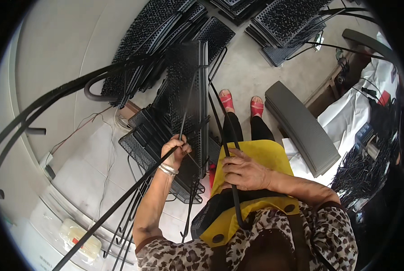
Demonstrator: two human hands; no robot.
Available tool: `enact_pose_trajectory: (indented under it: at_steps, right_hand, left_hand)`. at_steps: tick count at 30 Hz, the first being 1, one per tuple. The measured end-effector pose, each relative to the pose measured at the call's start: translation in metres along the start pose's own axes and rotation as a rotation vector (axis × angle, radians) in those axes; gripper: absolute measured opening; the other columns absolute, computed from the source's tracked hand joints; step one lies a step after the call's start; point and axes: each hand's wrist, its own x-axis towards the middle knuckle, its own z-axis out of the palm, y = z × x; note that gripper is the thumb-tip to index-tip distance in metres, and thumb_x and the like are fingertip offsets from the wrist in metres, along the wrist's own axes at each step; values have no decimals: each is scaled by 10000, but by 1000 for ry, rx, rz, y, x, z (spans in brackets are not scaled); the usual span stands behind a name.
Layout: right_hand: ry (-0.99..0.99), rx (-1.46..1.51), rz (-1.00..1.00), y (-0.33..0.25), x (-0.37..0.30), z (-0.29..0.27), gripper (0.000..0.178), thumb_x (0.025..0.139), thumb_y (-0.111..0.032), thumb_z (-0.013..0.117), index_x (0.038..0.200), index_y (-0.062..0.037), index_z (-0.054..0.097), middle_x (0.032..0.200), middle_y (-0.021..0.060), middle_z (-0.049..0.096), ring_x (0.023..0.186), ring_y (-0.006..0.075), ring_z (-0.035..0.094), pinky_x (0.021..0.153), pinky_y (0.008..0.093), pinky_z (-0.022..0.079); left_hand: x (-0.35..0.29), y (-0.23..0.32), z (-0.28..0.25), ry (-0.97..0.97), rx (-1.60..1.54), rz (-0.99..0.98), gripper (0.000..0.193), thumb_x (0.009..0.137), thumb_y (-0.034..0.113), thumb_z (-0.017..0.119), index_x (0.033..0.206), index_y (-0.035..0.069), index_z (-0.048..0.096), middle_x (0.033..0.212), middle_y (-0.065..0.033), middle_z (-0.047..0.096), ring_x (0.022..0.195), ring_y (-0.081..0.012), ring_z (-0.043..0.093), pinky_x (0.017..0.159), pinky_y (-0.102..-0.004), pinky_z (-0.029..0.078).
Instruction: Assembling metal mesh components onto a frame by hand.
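Observation:
My left hand, with a pale bracelet at the wrist, is closed around a long, thin black rod that runs from the lower left up past the fingers. Just beyond it stands a tall black perforated panel with a smooth side edge. Over the yellow apron, my right hand has its fingers curled round a black bent bar, whose two lengths reach up toward the panel. Whether the rod and the bar join is unclear. Part of the left fingertips' grip is hidden.
Stacks of black perforated panels stand at the far left and far right. A pile of curved grey panels lies to the right, near a white sheet and a heap of black strips. Thin cables cross the left floor.

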Motion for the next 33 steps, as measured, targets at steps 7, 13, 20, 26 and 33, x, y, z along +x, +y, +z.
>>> enact_pose_trajectory:
  at_steps: [7, 13, 20, 26, 33]
  right_hand:
    - [48, 30, -11, -1, -1, -2, 146, 611, -187, 576, 637, -78, 482, 708, 11, 489, 798, 180, 460, 819, 437, 311]
    - [57, 27, -10, -5, -2, -2, 230, 591, -224, 623, 577, -77, 447, 730, 34, 465, 825, 186, 453, 809, 406, 318]
    - [61, 11, -12, -4, -1, 3, 140, 633, -183, 556, 631, -68, 477, 758, 64, 506, 848, 211, 462, 823, 463, 309]
    - [69, 34, 1, -6, 3, 4, 137, 630, -179, 561, 642, -65, 485, 775, 70, 511, 856, 222, 464, 826, 465, 305]
    - [114, 70, 22, -10, 15, 0, 187, 605, -197, 589, 641, -52, 477, 757, 67, 505, 831, 222, 470, 807, 464, 321]
  left_hand:
    - [14, 28, 32, -80, 115, -13, 103, 587, 64, 446, 686, 43, 427, 561, -53, 386, 516, -199, 399, 592, -346, 367]
    - [24, 42, 38, -89, 229, -48, 100, 595, 85, 439, 683, 39, 431, 509, -84, 386, 531, -228, 415, 609, -353, 373]
    - [34, 59, 50, -78, 340, -21, 112, 587, 50, 466, 692, 22, 440, 610, -40, 405, 480, -148, 392, 502, -286, 346]
    - [51, 76, 57, -121, 488, -9, 126, 577, 98, 466, 669, 27, 417, 526, -48, 345, 486, -178, 372, 523, -300, 329]
    - [70, 84, 59, -138, 484, -39, 103, 582, 88, 465, 664, 40, 429, 539, -39, 362, 488, -170, 391, 538, -304, 347]
